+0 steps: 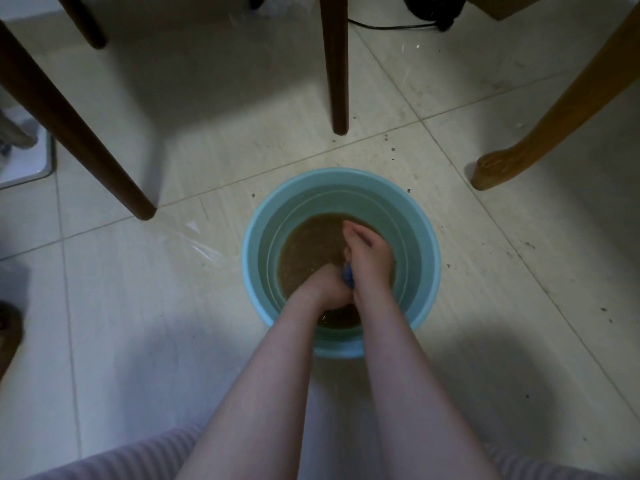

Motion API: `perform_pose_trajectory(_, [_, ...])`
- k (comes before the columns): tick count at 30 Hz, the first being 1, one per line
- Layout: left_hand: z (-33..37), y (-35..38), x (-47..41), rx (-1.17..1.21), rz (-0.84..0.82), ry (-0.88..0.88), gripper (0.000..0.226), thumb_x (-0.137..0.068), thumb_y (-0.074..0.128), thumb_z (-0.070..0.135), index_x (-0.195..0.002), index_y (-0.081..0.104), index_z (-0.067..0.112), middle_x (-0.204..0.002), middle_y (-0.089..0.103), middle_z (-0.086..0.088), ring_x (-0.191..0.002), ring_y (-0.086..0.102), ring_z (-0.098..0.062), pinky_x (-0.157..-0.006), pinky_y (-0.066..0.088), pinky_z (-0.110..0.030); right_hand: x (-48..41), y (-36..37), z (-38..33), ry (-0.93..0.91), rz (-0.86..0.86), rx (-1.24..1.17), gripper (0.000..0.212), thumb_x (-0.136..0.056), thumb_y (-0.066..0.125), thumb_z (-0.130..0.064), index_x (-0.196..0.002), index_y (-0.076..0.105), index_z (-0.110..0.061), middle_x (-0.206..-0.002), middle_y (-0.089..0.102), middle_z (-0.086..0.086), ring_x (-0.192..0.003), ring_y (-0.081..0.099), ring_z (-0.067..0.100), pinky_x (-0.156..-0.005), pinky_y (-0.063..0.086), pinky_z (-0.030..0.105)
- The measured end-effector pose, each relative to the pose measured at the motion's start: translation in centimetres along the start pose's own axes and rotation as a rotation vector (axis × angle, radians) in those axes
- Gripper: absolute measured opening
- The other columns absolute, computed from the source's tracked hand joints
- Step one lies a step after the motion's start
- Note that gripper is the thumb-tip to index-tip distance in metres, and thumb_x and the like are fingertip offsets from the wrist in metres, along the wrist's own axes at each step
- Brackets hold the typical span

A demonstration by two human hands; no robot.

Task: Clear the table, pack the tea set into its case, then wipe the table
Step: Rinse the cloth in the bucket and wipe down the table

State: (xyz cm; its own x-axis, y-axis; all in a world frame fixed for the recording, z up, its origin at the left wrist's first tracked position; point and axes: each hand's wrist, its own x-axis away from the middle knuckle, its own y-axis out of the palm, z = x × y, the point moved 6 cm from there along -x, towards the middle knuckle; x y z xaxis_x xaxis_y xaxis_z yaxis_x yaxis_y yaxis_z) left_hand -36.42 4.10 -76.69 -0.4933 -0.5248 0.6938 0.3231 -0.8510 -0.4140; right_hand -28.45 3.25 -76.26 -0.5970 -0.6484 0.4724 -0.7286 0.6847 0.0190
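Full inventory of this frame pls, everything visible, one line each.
bucket: one, pale teal, on the floor, centre
water: brown, murky, inside the bucket
cloth: one, blue, bunched between both hands over the water
dark wooden legs: three, dark brown, left and top centre
light wooden leg: one, honey-coloured, curved, right
cable: one, black, on the floor at top
white object: one, left edge, cannot identify
floor: pale tiles, dark crumbs scattered
striped fabric: lilac, bottom edge
left hand: grips the cloth
right hand: grips the cloth
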Motion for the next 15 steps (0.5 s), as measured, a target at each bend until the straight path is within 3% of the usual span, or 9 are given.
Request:
perform_pose_trajectory(2, [0.1, 0.1, -0.3, 0.012, 0.018, 0.064, 0.015, -0.090, 0.053, 0.013, -0.076, 0.060, 0.011, -0.074, 0.062, -0.007, -0.069, 0.056, -0.020, -0.066, 0.046, -0.031, -0.2, -0.3, 0.1, 0.003, 0.031, -0.061, 0.024, -0.093, 0.059, -0.011, -0.107, 0.072, -0.025, -0.062, 0.056, -0.001, -0.055, 0.050, 0.008, -0.054, 0.043, 0.021])
perform_pose_trajectory(4, [0.2, -0.1, -0.2, 0.058, 0.039, 0.119, 0.019, -0.090, 0.053, 0.011, -0.072, 0.057, 0.013, -0.067, 0.058, -0.001, -0.062, 0.052, -0.013, -0.059, 0.042, -0.028, -0.1, -0.3, -0.2, -0.024, 0.037, -0.063, 0.030, -0.094, 0.053, -0.007, -0.108, 0.071, -0.027, -0.055, 0.049, -0.004, -0.049, 0.044, 0.006, -0.050, 0.039, 0.019])
perform_pose_trajectory(6, [0.5, -0.2, 0.1, 0.094, 0.048, 0.179, 0.021, -0.089, 0.054, 0.007, -0.070, 0.056, 0.015, -0.064, 0.055, 0.003, -0.060, 0.049, -0.008, -0.061, 0.040, -0.024, -0.1, -0.1, -0.5, -0.053, 0.065, -0.049, 0.036, -0.092, 0.049, -0.007, -0.101, 0.072, -0.033, -0.066, 0.057, -0.001, -0.060, 0.051, 0.008, -0.060, 0.047, 0.022])
perform_pose_trajectory(8, [0.5, -0.2, 0.3, 0.122, 0.057, 0.192, 0.024, -0.089, 0.054, 0.004, -0.067, 0.056, 0.014, -0.064, 0.056, 0.002, -0.059, 0.049, -0.006, -0.058, 0.040, -0.019, 0.0, -0.1, -0.7, -0.084, 0.103, -0.006, 0.039, -0.086, 0.047, -0.015, -0.091, 0.072, -0.044, -0.089, 0.066, 0.005, -0.082, 0.057, 0.016, -0.082, 0.052, 0.037])
perform_pose_trajectory(10, [0.1, -0.2, 0.2, 0.151, 0.051, 0.178, 0.018, -0.088, 0.054, 0.004, -0.071, 0.060, 0.007, -0.066, 0.060, -0.004, -0.061, 0.052, -0.012, -0.059, 0.043, -0.019, 0.1, 0.1, -0.8, -0.084, 0.127, 0.025, 0.040, -0.082, 0.045, -0.020, -0.088, 0.069, -0.051, -0.094, 0.066, 0.006, -0.086, 0.056, 0.019, -0.083, 0.051, 0.042])
perform_pose_trajectory(13, [-0.7, -0.4, -0.3, 0.163, 0.048, 0.124, 0.024, -0.084, 0.056, 0.004, -0.061, 0.055, 0.011, -0.056, 0.054, -0.001, -0.056, 0.049, -0.013, -0.050, 0.039, -0.016, -0.1, 0.2, -0.3, -0.005, 0.084, -0.141, 0.029, -0.094, 0.051, -0.014, -0.109, 0.068, -0.033, -0.075, 0.057, 0.002, -0.065, 0.052, 0.012, -0.061, 0.045, 0.025])
perform_pose_trajectory(15, [-1.2, -1.1, -0.2, 0.306, 0.041, 0.059, 0.025, -0.080, 0.059, -0.001, -0.060, 0.057, 0.013, -0.046, 0.048, 0.002, -0.045, 0.044, -0.013, -0.041, 0.033, -0.018, -0.6, -0.3, -0.3, 0.075, -0.017, -0.208, 0.027, -0.094, 0.062, -0.027, -0.119, 0.066, -0.018, -0.081, 0.063, 0.003, -0.071, 0.061, 0.013, -0.064, 0.050, 0.027])
